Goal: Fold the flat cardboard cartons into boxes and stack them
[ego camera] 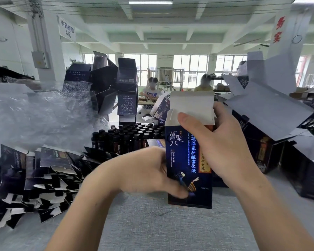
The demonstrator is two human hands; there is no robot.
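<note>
A dark blue carton [183, 160] with Chinese lettering stands upright above the grey table, opened into a box shape, its white top flap [190, 104] raised. My left hand [145, 171] grips its lower left side, thumb across the bottom front. My right hand [223, 147] wraps the upper right side, with the thumb pressing on the white flap. A heap of flat cartons [31, 178] lies at the left. Folded boxes [266, 115] with open white flaps are stacked at the right.
Several dark small bottles [127, 136] stand in rows behind the carton. Crumpled clear plastic wrap [36, 115] lies at the left, with opened boxes [116, 84] piled behind it. Two people sit at a far table. Grey table surface [161, 229] lies in front.
</note>
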